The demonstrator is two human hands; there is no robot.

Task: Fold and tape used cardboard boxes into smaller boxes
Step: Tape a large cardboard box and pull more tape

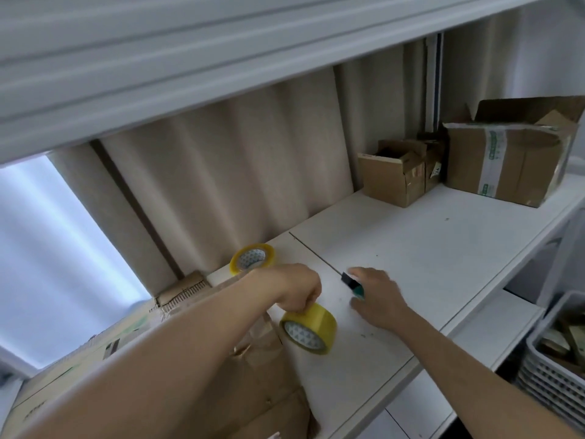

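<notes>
The left hand (297, 288) curls its fingers round a yellow tape roll (308, 329), holding it on edge at the near left of the white tabletop (427, 248), while a second roll (252, 258) lies flat farther left, by the curtain (221, 172). The right hand (376, 296), fingers loosely spread, rests on a small cutter (353, 285) just right of the held roll. A flattened box (221, 359) lies under the left forearm, two small boxes (399, 175) and a big box (506, 163) stand at the far right, and a basket (554, 359) sits low right.

Beige curtain (221, 172) behind white shelf (427, 248); bright window (47, 248).
</notes>
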